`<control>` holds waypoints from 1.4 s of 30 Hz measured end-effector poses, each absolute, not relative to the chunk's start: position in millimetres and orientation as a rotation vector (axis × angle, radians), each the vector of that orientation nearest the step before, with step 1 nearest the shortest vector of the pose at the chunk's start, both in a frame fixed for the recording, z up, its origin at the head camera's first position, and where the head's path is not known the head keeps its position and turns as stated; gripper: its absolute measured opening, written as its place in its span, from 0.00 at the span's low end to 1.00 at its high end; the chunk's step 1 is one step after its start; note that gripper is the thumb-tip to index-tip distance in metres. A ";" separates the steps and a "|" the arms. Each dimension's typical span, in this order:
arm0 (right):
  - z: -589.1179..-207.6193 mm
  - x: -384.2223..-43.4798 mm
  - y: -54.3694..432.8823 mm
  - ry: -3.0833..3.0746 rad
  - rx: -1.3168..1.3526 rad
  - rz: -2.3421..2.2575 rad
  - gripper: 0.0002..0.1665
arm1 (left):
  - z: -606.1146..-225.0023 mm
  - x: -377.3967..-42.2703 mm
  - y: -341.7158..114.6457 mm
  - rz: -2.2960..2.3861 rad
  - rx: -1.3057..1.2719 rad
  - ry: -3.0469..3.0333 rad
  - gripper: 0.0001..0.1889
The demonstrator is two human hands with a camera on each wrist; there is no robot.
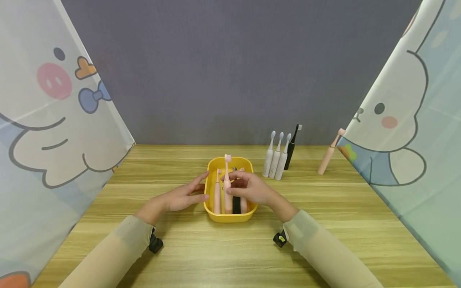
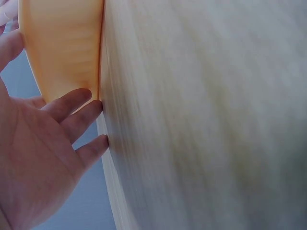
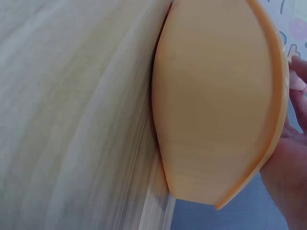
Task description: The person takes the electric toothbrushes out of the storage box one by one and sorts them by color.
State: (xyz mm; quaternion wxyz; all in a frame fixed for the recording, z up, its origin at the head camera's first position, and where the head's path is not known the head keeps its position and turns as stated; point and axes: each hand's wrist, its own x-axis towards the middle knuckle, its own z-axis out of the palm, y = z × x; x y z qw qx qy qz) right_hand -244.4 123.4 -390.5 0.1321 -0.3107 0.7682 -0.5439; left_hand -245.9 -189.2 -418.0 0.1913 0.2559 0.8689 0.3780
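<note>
A yellow basin (image 1: 230, 218) stands on the table in front of me. My right hand (image 1: 252, 188) reaches over its right side and pinches a pink electric toothbrush (image 1: 227, 200), which stands with its bristle head up. To the left of it in the basin lies another pink toothbrush (image 1: 217, 198). A black toothbrush (image 1: 236, 205) and a further pink handle (image 1: 243, 206) sit to its right, partly hidden under my right hand. My left hand (image 1: 183, 196) rests at the basin's left wall with fingers spread; in the left wrist view its fingertips (image 2: 84, 96) lie along the outer wall.
Right of the basin, several toothbrushes stand upright on the wooden table: white ones (image 1: 275, 164) grouped together with a black one (image 1: 291, 150) behind. Farther right stands a tilted-looking pink toothbrush (image 1: 326, 160). A grey panel (image 1: 230, 72) backs the table, with printed cloths at both sides.
</note>
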 end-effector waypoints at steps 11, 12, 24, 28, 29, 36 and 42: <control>-390.4 -244.1 125.3 2.115 -0.865 -1.590 0.28 | -417.5 -245.5 -189.1 1.070 0.725 2.436 0.49; -390.7 -243.9 125.3 2.118 -0.865 -1.590 0.28 | -417.5 -245.4 -189.1 1.069 0.718 2.439 0.49; -381.0 -240.9 131.6 2.229 -0.896 -1.638 0.24 | -418.2 -245.3 -189.7 1.069 0.725 2.441 0.49; -373.5 -242.1 136.6 2.266 -0.931 -1.653 0.24 | -417.0 -244.9 -189.7 1.084 0.717 2.430 0.50; -372.0 -242.5 137.9 2.267 -0.940 -1.661 0.24 | -416.9 -244.8 -189.7 1.089 0.713 2.427 0.50; -359.2 -244.5 152.9 2.286 -0.901 -1.733 0.26 | -418.1 -245.5 -190.3 1.067 0.734 2.441 0.49; -346.9 -244.7 169.7 2.344 -0.858 -1.743 0.27 | -417.7 -244.9 -189.9 1.057 0.728 2.453 0.50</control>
